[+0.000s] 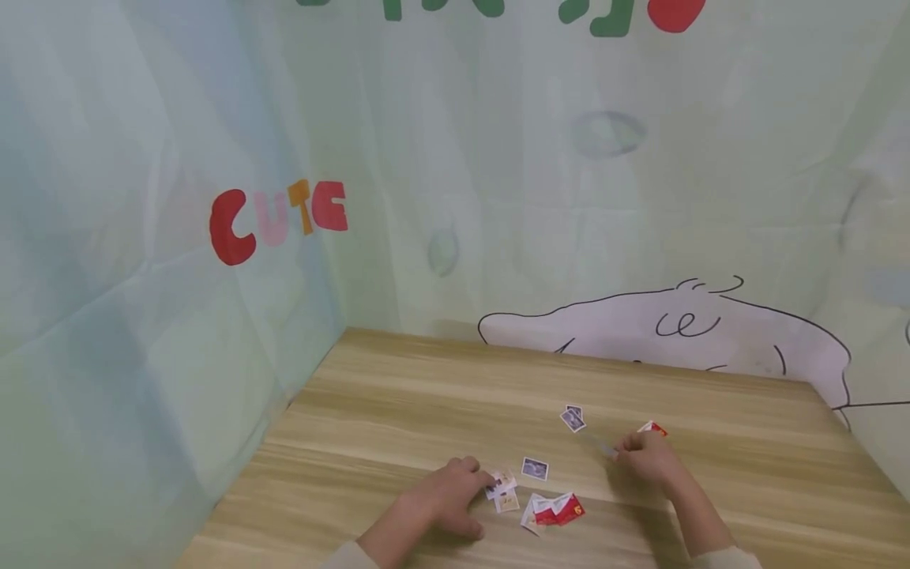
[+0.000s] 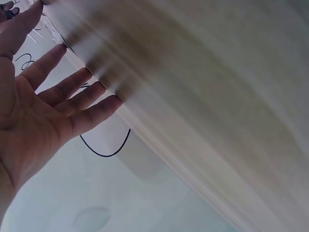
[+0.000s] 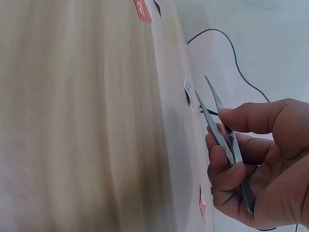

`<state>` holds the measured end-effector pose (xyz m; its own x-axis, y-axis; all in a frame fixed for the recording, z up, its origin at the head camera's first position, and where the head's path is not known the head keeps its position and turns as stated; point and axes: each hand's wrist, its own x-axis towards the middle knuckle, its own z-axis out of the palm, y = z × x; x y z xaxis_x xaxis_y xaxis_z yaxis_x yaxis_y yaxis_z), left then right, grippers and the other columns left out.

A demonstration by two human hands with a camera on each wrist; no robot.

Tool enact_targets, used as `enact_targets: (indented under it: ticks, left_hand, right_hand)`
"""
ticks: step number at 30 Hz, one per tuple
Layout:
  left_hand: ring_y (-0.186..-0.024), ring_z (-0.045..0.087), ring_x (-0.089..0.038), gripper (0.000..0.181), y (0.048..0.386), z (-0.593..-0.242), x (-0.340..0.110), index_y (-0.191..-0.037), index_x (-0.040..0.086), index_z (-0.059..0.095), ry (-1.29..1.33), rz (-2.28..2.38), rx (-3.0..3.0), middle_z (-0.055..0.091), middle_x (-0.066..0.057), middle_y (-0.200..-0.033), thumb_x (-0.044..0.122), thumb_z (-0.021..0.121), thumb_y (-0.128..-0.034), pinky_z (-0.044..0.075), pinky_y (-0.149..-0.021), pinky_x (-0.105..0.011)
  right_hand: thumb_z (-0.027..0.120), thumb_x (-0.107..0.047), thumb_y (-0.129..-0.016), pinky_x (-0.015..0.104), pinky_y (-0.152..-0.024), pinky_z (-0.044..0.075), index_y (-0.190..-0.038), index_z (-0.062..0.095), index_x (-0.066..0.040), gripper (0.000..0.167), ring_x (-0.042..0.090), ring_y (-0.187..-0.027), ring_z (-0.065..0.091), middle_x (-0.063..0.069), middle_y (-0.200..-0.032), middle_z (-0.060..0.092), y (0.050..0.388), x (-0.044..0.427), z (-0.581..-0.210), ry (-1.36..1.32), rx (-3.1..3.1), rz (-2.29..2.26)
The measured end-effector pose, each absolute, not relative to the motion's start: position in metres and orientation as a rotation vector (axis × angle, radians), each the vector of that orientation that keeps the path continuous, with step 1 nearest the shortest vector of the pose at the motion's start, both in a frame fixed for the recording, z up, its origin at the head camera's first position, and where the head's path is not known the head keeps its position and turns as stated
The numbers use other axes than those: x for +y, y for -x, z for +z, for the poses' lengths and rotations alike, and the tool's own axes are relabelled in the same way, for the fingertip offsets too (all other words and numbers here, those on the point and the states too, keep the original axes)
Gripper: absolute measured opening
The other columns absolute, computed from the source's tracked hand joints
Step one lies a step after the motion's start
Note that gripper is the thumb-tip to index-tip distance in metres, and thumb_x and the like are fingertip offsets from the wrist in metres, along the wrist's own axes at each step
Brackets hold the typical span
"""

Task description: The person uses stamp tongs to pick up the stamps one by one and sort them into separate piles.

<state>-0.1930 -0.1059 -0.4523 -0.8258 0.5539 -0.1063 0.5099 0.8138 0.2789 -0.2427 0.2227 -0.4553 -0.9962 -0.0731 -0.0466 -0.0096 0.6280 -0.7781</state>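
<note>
My right hand point(image 1: 645, 457) grips metal tweezers point(image 3: 223, 137), held between thumb and fingers with the two tips apart. In the head view the tweezers point toward two overlapping dark cards point(image 1: 573, 419), and the tips stop short of them. My left hand point(image 1: 451, 494) rests with spread fingers on the table, its fingertips at a small pile of light cards point(image 1: 506, 499). The left wrist view shows that palm point(image 2: 34, 121) with fingertips against the tabletop. A single dark card point(image 1: 535, 469) lies between the hands.
Red and white cards point(image 1: 562, 510) overlap near the front of the wooden table point(image 1: 398, 395). Another red card point(image 1: 656, 427) lies just behind my right hand. A printed fabric backdrop point(image 1: 455, 158) stands along the table's back and left edges.
</note>
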Motion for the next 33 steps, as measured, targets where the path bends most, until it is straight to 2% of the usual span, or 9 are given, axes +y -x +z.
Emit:
enact_targets:
  ticks: [11,20,33]
  left_hand:
    - [-0.102,0.050,-0.018,0.070,0.195,-0.453,-0.106,-0.127,0.017,0.057,-0.856,0.370,2.816,0.053,-0.003,-0.116,0.036,0.081,-0.0633,0.046,-0.087,-0.034]
    - [-0.100,0.050,-0.017,0.070,0.194,-0.453,-0.106,-0.127,0.016,0.057,-0.884,0.362,2.817,0.053,-0.002,-0.113,0.035,0.081,-0.0634,0.046,-0.086,-0.033]
    - [-0.098,0.050,-0.016,0.071,0.198,-0.455,-0.106,-0.126,0.015,0.057,-0.907,0.346,2.823,0.054,-0.001,-0.111,0.036,0.082,-0.0625,0.045,-0.086,-0.032]
  right_hand:
    - [0.064,0.002,-0.076,0.031,-0.059,0.042,-0.084,0.066,0.006,0.009,0.020,-0.068,0.048,0.005,-0.073,0.058,0.227,0.218,-0.456,0.089,2.726,-1.350]
    - [0.066,0.001,-0.074,0.033,-0.061,0.046,-0.089,0.066,0.007,0.016,0.021,-0.070,0.052,0.007,-0.076,0.060,0.222,0.217,-0.460,0.193,2.600,-1.435]
    - [0.066,-0.001,-0.077,0.033,-0.060,0.046,-0.091,0.066,0.006,0.015,0.020,-0.068,0.051,0.007,-0.077,0.060,0.218,0.212,-0.459,0.281,2.511,-1.438]
